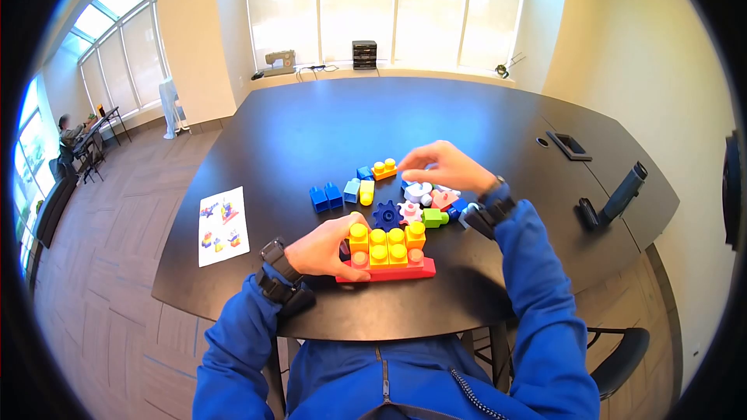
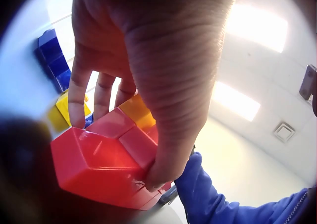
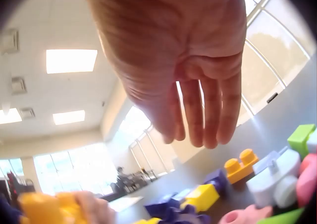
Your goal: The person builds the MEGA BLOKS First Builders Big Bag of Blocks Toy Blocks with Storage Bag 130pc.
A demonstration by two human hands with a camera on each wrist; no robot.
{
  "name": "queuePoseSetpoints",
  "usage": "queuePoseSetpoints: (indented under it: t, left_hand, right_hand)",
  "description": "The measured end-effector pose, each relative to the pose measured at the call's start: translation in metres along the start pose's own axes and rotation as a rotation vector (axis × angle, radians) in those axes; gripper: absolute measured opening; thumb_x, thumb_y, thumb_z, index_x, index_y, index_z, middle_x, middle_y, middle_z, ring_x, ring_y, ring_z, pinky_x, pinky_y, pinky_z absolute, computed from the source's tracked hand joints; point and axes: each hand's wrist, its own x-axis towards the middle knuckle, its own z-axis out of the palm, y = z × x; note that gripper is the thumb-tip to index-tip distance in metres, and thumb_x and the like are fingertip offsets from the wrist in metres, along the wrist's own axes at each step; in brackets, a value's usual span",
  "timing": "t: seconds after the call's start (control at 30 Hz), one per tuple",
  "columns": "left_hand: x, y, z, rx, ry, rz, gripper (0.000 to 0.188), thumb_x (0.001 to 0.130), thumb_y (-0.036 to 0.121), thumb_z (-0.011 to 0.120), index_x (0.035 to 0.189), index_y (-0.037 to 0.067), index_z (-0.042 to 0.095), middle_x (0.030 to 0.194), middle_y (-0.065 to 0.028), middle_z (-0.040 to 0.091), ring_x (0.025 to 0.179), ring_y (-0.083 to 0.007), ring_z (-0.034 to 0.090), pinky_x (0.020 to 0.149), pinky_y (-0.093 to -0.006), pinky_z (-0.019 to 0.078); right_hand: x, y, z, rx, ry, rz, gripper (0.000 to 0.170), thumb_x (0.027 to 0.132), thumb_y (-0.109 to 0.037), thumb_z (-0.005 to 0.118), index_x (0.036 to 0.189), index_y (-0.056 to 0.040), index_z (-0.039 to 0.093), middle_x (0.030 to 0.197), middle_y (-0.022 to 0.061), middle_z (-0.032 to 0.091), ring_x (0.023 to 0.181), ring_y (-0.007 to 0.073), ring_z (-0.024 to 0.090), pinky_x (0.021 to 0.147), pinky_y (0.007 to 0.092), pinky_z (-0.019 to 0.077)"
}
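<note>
On the near part of the table, my left hand (image 1: 325, 247) grips the left end of a toy-brick build. Its long red base (image 1: 401, 272) carries a row of yellow bricks (image 1: 387, 249). In the left wrist view, thumb and fingers lie on either side of the red end piece (image 2: 106, 159). My right hand (image 1: 453, 168) hovers palm down over loose bricks, fingers pointing down and holding nothing. Close to its fingertips is an orange two-stud brick (image 1: 384, 170). Below lie a white piece (image 3: 275, 177), a dark blue gear (image 1: 387, 216) and a pink gear (image 1: 411, 212).
Blue bricks (image 1: 326, 197) and a yellow brick (image 1: 366, 193) lie left of the gears, a green brick (image 1: 434, 218) to the right. A sheet with brick pictures (image 1: 222, 225) lies at the table's left. A dark upright device (image 1: 622, 194) stands at the right.
</note>
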Motion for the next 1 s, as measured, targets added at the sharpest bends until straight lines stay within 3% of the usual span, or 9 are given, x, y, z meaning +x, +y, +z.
queuePoseSetpoints:
  t: [0.2,0.27,0.4,0.47,0.53,0.57,0.67,0.83,1.0]
  left_hand:
    - [0.000,-0.002,0.001,0.026,0.028,0.043,0.073,0.079,0.036,0.105,0.128,0.002,0.063,0.120,-0.0116,0.064,0.110,-0.0270,0.066,0.099,-0.0398,0.0560]
    - [-0.001,-0.003,0.001,0.017,0.039,0.050,0.073,0.079,0.035,0.106,0.128,0.001,0.064,0.119,-0.0123,0.064,0.110,-0.0280,0.066,0.100,-0.0404,0.0558]
    - [-0.002,-0.010,0.005,0.013,0.043,0.084,0.073,0.080,0.034,0.105,0.129,0.002,0.062,0.119,-0.0136,0.063,0.109,-0.0305,0.065,0.100,-0.0416,0.0554]
    - [-0.002,-0.012,0.006,0.024,0.048,0.092,0.073,0.080,0.034,0.105,0.129,0.002,0.062,0.119,-0.0140,0.062,0.109,-0.0311,0.065,0.100,-0.0420,0.0553]
    - [-0.002,-0.014,0.006,0.013,0.045,0.078,0.072,0.080,0.034,0.105,0.126,0.002,0.061,0.119,-0.0144,0.060,0.107,-0.0319,0.064,0.099,-0.0424,0.0549]
    - [-0.002,-0.013,0.007,0.016,0.055,0.091,0.071,0.079,0.034,0.105,0.123,0.002,0.060,0.117,-0.0143,0.059,0.106,-0.0318,0.063,0.098,-0.0425,0.0545]
    - [-0.001,-0.016,0.006,0.048,0.038,0.105,0.071,0.079,0.034,0.105,0.122,0.002,0.060,0.116,-0.0141,0.058,0.104,-0.0317,0.061,0.096,-0.0426,0.0542]
    - [0.001,-0.022,0.010,0.042,0.038,0.122,0.078,0.079,0.040,0.104,0.125,-0.002,0.056,0.114,-0.0197,0.059,0.104,-0.0373,0.062,0.094,-0.0463,0.0530]
    - [0.001,-0.024,0.011,-0.025,0.047,0.120,0.079,0.079,0.039,0.104,0.128,-0.003,0.057,0.112,-0.0183,0.057,0.102,-0.0343,0.060,0.094,-0.0447,0.0525]
  right_hand:
    - [0.083,0.103,0.037,-0.625,0.153,-0.111,0.029,0.098,-0.013,0.078,0.126,-0.0078,0.083,0.121,0.0186,0.083,0.116,0.0430,0.075,0.107,0.0503,0.0610]
    - [0.096,0.113,0.045,-0.569,0.164,-0.047,0.030,0.096,-0.012,0.080,0.126,-0.0092,0.084,0.121,0.0177,0.082,0.124,0.0412,0.072,0.111,0.0512,0.0584]
    - [0.099,0.120,0.045,-0.546,0.054,0.015,0.032,0.093,-0.009,0.085,0.124,-0.0070,0.083,0.116,0.0164,0.084,0.112,0.0375,0.077,0.103,0.0487,0.0624]
    - [0.091,0.104,0.037,-0.533,0.061,-0.011,0.032,0.091,-0.009,0.087,0.123,-0.0052,0.083,0.114,0.0166,0.085,0.106,0.0353,0.080,0.098,0.0465,0.0645]
    - [0.076,0.071,0.022,-0.240,0.105,0.029,0.029,0.090,-0.009,0.090,0.116,-0.0013,0.083,0.107,0.0183,0.086,0.102,0.0356,0.083,0.095,0.0416,0.0663]
    - [0.067,0.054,0.015,-0.151,0.105,-0.034,0.032,0.090,-0.008,0.092,0.118,0.0020,0.081,0.097,0.0173,0.086,0.088,0.0285,0.085,0.088,0.0362,0.0676]
    - [0.039,0.008,0.009,0.128,0.066,-0.093,0.030,0.091,-0.008,0.092,0.116,0.0052,0.082,0.097,0.0150,0.086,0.089,0.0221,0.085,0.087,0.0333,0.0676]
    - [-0.001,-0.069,0.013,0.052,-0.184,-0.106,0.024,0.096,-0.009,0.091,0.113,0.0055,0.083,0.098,0.0142,0.087,0.091,0.0197,0.086,0.085,0.0317,0.0673]
    - [-0.006,-0.077,0.028,-0.147,-0.291,-0.141,0.020,0.094,-0.012,0.090,0.107,0.0025,0.086,0.096,0.0152,0.087,0.087,0.0235,0.085,0.083,0.0344,0.0673]
